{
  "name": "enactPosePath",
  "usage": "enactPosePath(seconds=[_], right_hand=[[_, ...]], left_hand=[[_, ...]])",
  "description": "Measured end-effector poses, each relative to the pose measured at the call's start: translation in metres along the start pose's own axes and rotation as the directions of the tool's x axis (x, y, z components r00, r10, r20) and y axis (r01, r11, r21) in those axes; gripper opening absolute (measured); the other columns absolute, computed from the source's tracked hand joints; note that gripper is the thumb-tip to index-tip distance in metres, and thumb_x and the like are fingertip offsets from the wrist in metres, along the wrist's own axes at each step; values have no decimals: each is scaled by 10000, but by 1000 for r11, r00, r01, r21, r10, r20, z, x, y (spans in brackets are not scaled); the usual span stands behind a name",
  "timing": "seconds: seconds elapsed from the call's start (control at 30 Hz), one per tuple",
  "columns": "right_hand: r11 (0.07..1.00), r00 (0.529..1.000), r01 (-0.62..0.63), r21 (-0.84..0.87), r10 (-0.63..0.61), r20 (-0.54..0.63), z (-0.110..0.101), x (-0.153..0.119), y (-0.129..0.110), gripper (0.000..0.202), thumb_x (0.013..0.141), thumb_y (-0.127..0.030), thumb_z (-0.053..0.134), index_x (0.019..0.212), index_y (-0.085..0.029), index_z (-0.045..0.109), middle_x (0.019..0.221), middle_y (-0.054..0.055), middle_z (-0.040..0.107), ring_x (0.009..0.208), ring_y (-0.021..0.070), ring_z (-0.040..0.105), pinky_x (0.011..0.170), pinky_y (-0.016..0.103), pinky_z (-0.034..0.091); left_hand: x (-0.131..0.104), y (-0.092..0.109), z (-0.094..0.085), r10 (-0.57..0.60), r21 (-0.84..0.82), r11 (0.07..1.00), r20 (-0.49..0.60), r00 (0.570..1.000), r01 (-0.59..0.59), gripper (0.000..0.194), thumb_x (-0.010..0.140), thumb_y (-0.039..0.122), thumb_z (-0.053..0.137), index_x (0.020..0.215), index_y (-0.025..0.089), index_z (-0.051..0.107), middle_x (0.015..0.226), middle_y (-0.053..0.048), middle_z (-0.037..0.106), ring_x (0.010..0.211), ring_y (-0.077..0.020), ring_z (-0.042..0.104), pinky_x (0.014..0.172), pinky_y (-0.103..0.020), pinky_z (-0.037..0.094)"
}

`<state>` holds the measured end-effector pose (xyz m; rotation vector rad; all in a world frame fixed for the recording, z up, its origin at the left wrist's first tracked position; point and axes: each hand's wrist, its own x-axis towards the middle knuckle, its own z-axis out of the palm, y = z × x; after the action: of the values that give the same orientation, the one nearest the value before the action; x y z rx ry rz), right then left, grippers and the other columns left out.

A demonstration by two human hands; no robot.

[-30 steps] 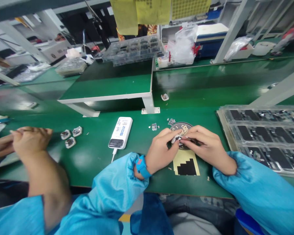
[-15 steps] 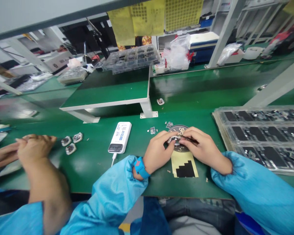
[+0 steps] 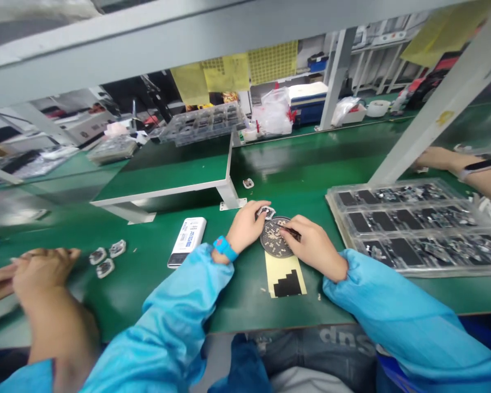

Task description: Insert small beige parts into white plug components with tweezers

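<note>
My left hand (image 3: 244, 228) pinches a small white-rimmed electronic part (image 3: 267, 212) just above the far edge of a round dark dish (image 3: 265, 245). Scattered over that dish are several tiny beige pieces (image 3: 273, 234). Between the fingers of my right hand (image 3: 314, 245) are dark tweezers (image 3: 292, 232), their tips pointing down among the pieces. A yellow sheet (image 3: 271, 273) with black stepped patches (image 3: 289, 284) lies against the near side of the dish.
A white power bank (image 3: 188, 240) lies to the left, near three small white-rimmed parts (image 3: 105, 267). Co-workers' hands (image 3: 45, 267) are at far left, and a forearm (image 3: 445, 158) reaches in at right. Compartment trays (image 3: 339, 229) stand right; a low green-topped stand (image 3: 167, 172) sits behind.
My hands have moved apart. The left has carried the part to the dish's far edge, while the right has brought the tweezers down over the beige pieces. The view has shifted.
</note>
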<state>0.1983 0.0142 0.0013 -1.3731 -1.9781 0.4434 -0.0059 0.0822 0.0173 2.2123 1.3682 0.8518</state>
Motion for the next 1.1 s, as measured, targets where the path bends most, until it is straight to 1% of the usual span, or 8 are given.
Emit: enactPosePath(seconds=[0.17,0.33,0.43,0.6,0.7,0.87,0.97,1.1], right_hand=[[965,985,161,207,-145,-88,6,2,1,211,1006,-324,591,1114,-240,752,1017,58,721,956,196,682,842,336,539],[908,953,283,309,-230,-199,8,2,-3,202,974,-295,647,1135,-228,750,1044,65,747,970,186,690,867,327,555],[884,941,298,361,-208,-267,3,2,-7,188,984,-260,612,1115,-198,732,1005,78,736,912,177,682,824,321,554],[856,962,214,470,-101,-253,-7,1,-11,322,1019,-386,550,819,-189,707,848,63,694,819,170,647,774,318,519],[823,981,42,566,73,-178,-6,2,-8,471,1018,-511,511,706,-190,658,688,31,649,664,142,612,670,294,497],[625,971,-211,752,221,89,0,5,-6,466,939,-638,578,840,-187,645,578,-17,607,467,92,509,453,227,420],[554,965,-253,793,205,164,-5,0,-6,416,860,-578,722,985,-186,660,723,19,696,544,112,589,445,225,469],[676,984,-157,720,169,56,-15,-21,0,280,882,-447,743,997,-194,714,921,61,732,665,119,637,521,237,525]], left_hand=[[92,-9,16,-149,152,980,156,976,125,336,928,149,602,1243,175,716,1172,-64,748,1054,-193,693,986,-282,522],[131,-16,18,-301,386,882,18,953,271,563,964,322,570,1475,93,516,1423,-248,563,1361,-392,500,1088,-503,435],[125,-21,12,-361,487,809,-34,932,331,607,929,272,579,1487,57,470,1511,-314,429,1432,-445,389,1100,-554,394],[119,-30,9,-449,586,719,-21,893,375,512,914,244,579,1361,-2,548,1354,-341,540,1286,-405,532,1049,-498,428],[122,-32,10,-459,627,693,2,888,357,478,892,246,625,1300,-1,591,1338,-325,558,1275,-396,536,1040,-461,437],[112,-22,0,-370,604,746,27,929,279,454,948,382,619,1240,37,662,1322,-268,590,1225,-373,589,1017,-419,475],[81,-9,-13,-223,472,862,24,975,185,499,933,476,660,1288,126,657,1288,-176,630,1166,-300,632,1020,-379,489],[5,6,-17,15,65,998,-93,996,-8,459,842,370,793,1227,164,654,1171,-100,680,1093,-251,645,982,-382,522]])
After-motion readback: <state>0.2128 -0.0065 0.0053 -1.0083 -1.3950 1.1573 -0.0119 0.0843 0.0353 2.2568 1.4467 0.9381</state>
